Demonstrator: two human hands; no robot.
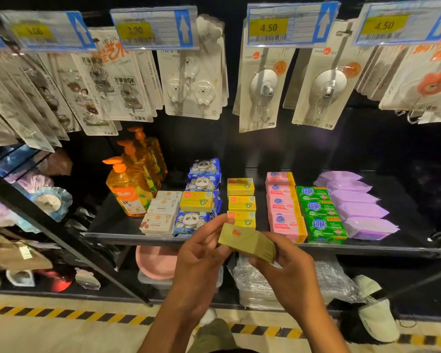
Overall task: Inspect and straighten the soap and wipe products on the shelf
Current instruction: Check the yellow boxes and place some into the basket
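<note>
Currently clamping left hand point(199, 253) and right hand point(288, 266) fingers round one soap box point(247, 242), slanting lengthwise down-right, facing four shelved boxes point(242, 203).

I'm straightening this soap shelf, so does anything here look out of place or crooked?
Yes. One yellow soap box lies on the blue panda wipe packs, left of the yellow soap column where it seems to belong. A second box is off the shelf, held between the left grip and right grip.
</note>
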